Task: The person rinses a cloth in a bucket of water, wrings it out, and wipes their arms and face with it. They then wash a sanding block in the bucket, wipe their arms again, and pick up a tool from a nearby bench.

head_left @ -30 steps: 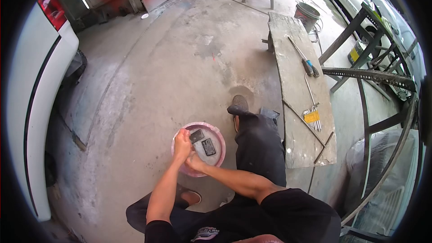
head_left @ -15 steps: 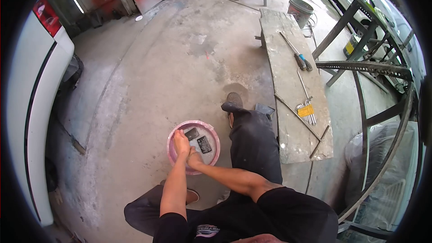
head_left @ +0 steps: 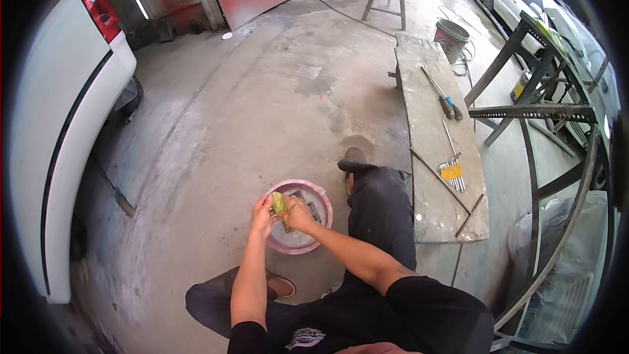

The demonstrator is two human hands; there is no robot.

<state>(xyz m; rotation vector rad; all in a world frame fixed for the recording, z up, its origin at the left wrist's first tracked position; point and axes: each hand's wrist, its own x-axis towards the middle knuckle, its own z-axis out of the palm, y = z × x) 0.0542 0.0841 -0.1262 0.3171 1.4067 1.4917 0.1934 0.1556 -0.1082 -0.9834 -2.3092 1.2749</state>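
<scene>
My left hand (head_left: 261, 215) is closed, its fingertips gripping a small yellow-green piece (head_left: 279, 203) that looks like a sponge or a folded cloth. Curled against the other side of that piece is my right hand (head_left: 299, 215), also closed on it. Both hands are over a round pinkish basin (head_left: 329, 210) on the concrete floor, between my legs. Inside the basin lies a dark rectangular object (head_left: 312, 211), partly hidden by my right hand and forearm. Another dark shape shows just above the right hand.
A low bench (head_left: 429, 213) to the right carries screwdrivers (head_left: 451, 106), a hex key set (head_left: 452, 174) and metal rods. Behind it stands a bucket (head_left: 452, 38). A metal frame (head_left: 534, 113) rises at right, a white vehicle panel (head_left: 59, 124) at left.
My hands have come up from inside the basin, and the yellow-green piece now shows between them. The view has shifted, so the surroundings sit a little lower and further right.
</scene>
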